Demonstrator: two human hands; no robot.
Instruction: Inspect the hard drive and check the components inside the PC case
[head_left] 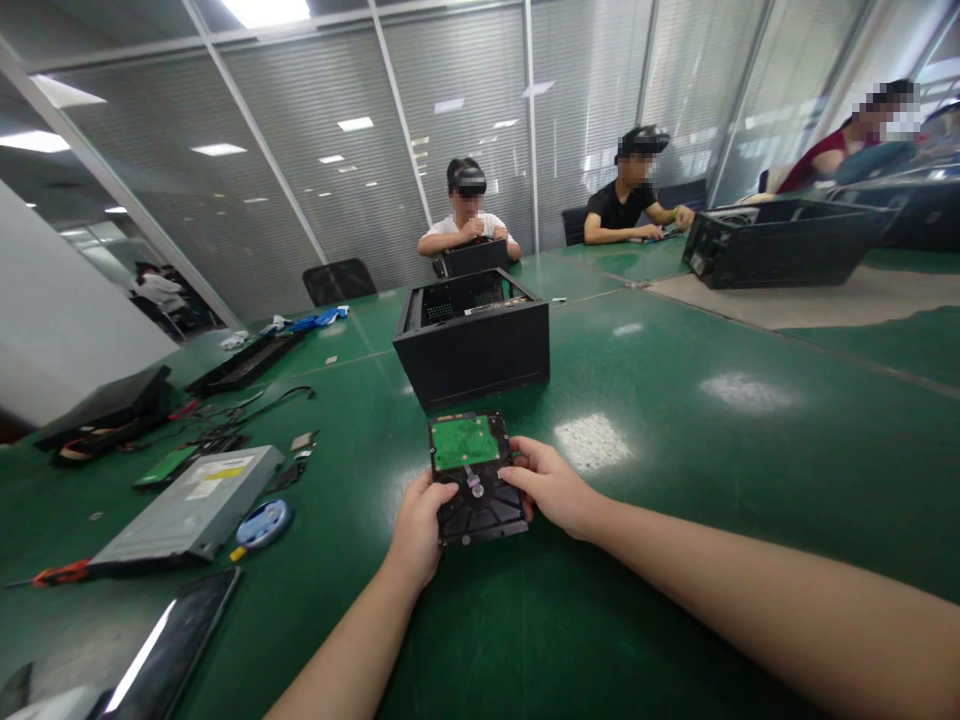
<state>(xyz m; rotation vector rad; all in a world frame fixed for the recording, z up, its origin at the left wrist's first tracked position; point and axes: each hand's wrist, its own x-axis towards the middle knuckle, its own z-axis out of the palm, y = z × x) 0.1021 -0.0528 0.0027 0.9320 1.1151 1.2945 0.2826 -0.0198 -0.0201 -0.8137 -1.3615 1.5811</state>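
- To hold the hard drive (486, 510) well, I'd support it by its side edges, thumbs on black casing, clear of the green circuit board (465, 443), with even, light pressure.
- My left hand (418, 530) grasps its left edge, thumb laid across the lower face; my right hand (555, 490) grasps the right edge, thumb just below the board. Fingers behind are mostly hidden.
- Both forearms angle inward, so the drive sits between my hands, tilted towards my view.
- Beyond it, the black computer case (480, 350) stands on the green table (675, 450).
- Farther off, a co-worker (465, 225) sits opposite.
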